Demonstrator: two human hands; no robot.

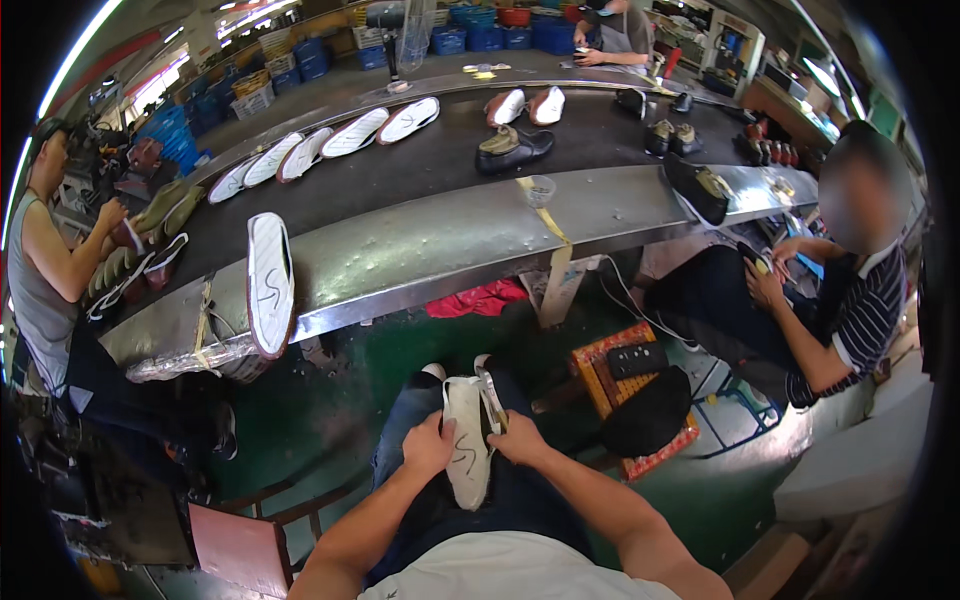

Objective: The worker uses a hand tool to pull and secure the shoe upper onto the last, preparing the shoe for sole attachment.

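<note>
Head view: the left hand [430, 446] clamps the pale sole [466, 450] just to its right, while the right hand [518, 440] grips a slim piece [490, 396] along the far edge, apparently edge work, the next move calling for a steady left hold.

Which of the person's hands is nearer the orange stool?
Right: the right hand is left of the orange stool; the left hand is farther left, across the held shoe.

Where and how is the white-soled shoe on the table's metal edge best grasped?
Probably by its near end, from the person's side: the white-soled shoe appears sole up, and that end seems to overhang the metal edge.
</note>
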